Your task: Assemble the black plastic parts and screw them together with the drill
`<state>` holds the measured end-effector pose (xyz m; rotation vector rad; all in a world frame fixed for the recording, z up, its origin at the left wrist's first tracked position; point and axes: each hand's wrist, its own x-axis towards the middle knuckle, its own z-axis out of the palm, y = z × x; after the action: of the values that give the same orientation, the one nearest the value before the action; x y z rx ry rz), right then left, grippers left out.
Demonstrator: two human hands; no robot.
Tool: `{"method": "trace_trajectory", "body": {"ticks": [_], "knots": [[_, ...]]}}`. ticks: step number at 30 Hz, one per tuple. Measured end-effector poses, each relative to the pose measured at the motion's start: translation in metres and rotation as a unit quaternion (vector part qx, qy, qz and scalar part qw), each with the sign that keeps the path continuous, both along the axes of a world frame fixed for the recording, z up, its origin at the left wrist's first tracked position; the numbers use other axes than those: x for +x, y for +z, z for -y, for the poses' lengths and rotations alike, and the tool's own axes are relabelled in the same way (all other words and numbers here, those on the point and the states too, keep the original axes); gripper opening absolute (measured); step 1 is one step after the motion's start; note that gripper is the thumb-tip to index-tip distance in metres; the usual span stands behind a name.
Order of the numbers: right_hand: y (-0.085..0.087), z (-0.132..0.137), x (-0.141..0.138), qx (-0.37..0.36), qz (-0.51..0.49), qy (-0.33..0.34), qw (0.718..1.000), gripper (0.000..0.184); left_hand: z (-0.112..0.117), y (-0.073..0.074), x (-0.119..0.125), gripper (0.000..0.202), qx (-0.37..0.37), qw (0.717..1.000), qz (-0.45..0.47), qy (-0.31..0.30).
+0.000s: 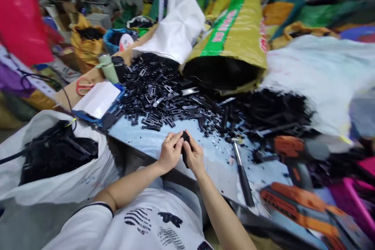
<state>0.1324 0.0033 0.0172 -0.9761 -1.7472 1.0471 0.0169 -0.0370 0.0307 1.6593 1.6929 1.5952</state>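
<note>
Both hands meet over the near edge of the blue-covered table. Between them is a small, dark, elongated black piece, tilted upright; its exact kind is hard to make out. My left hand pinches it from the left, a ring on one finger. From the right, my right hand grips the same piece with thumb and fingers. Just beyond the hands lies a large heap of small black plastic parts, many with slots. Right of my right hand rests a hammer with a black handle.
Orange power tools sit at the right near a pink basket. A yellow-green sack and a white sack open onto the heap. At left stand a white bag of black parts, scissors and a green bottle.
</note>
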Motion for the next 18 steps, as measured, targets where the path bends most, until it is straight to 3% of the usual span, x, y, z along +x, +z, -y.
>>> {"method": "trace_trajectory", "body": {"ticks": [5,10,15,18], "knots": [[-0.014,0.003,0.0,0.049,-0.021,-0.009,0.999,0.048,-0.01,0.001,-0.013,0.032,0.061,0.994,-0.023,-0.091],[-0.027,0.001,0.002,0.007,-0.04,-0.013,0.999,0.049,-0.018,-0.008,-0.02,0.032,0.038,0.99,-0.042,-0.128],[-0.037,0.002,-0.004,-0.031,-0.032,-0.032,0.998,0.051,-0.022,-0.023,-0.01,0.031,0.023,0.996,-0.021,-0.085],[-0.037,-0.008,0.002,-0.033,0.034,-0.008,0.999,0.051,-0.023,-0.033,-0.006,0.033,-0.046,0.996,-0.035,-0.062]]}}
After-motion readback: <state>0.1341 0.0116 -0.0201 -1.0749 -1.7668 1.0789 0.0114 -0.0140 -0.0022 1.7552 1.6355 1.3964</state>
